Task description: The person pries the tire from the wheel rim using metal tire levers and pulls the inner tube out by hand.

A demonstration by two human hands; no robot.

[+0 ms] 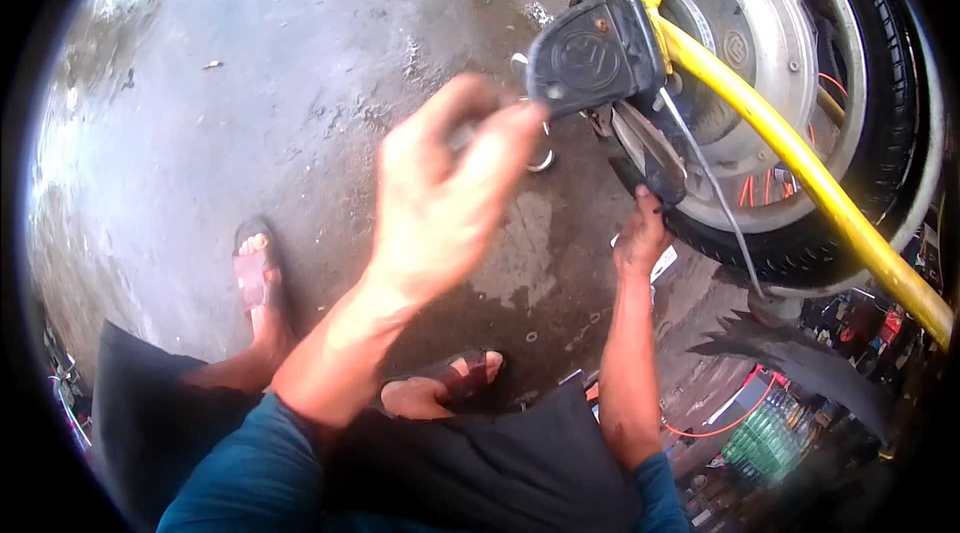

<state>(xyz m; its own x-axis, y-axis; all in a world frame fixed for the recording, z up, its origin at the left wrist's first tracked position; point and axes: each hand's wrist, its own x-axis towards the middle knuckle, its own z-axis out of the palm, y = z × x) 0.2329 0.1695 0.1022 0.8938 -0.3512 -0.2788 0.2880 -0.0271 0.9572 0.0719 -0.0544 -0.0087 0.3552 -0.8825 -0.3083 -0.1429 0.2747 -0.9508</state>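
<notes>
Grey floor [300, 63], black part [664, 175] diagonal

A grey, stained floor [300, 13] carries a small pale scrap [212, 64] and the person's brownish sandals [258, 275].

Stained gray floor [290, 123], with a green item [765, 443] beside a curved orange cable [712, 433] amid clutter [715, 498]

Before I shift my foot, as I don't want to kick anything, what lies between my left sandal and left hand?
Bare floor is all that shows between your left sandal and left hand in the head view.
</notes>
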